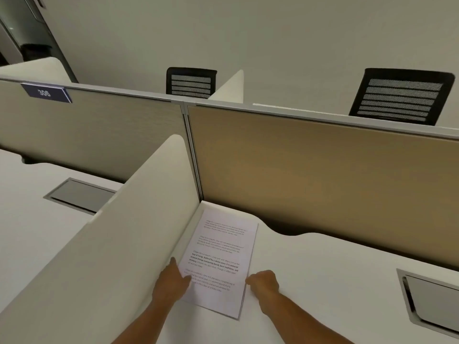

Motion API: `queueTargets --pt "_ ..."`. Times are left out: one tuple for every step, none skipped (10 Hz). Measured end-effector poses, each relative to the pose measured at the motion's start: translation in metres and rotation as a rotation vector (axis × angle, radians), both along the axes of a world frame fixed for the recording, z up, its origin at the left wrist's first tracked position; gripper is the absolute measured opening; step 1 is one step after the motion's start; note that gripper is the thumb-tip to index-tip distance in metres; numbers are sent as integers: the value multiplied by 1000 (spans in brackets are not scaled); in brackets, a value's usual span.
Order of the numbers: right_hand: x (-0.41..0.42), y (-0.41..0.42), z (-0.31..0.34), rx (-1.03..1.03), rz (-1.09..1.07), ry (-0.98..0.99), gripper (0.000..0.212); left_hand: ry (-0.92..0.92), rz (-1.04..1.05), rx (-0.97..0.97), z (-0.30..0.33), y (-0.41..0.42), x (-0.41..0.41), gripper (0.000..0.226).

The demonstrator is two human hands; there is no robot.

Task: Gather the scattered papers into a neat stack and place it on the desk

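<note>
A stack of white printed papers lies flat on the white desk, tucked into the far left corner beside the side divider. My left hand rests at the stack's left edge, thumb lying on the top sheet, fingers along the side. My right hand is curled into a loose fist that touches the stack's right edge, nothing inside it. The sheets look squared up, with edges showing slightly at the near right corner.
A white side divider rises left of the stack and a tan partition stands behind. A grey cable hatch sits in the desk at right, another hatch on the neighbouring desk. Two black chairs stand beyond.
</note>
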State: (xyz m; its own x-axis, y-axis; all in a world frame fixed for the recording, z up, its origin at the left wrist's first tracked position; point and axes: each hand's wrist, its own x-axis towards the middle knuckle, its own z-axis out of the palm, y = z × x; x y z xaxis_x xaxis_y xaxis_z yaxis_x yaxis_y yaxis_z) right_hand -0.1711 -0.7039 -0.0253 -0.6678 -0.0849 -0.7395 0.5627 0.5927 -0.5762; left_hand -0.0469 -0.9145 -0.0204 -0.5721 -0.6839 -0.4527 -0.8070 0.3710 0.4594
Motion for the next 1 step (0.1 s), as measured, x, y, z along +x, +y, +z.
queueTargets --pt "4 18 7 -65 44 -16 68 -79 -46 -9 18 10 7 84"
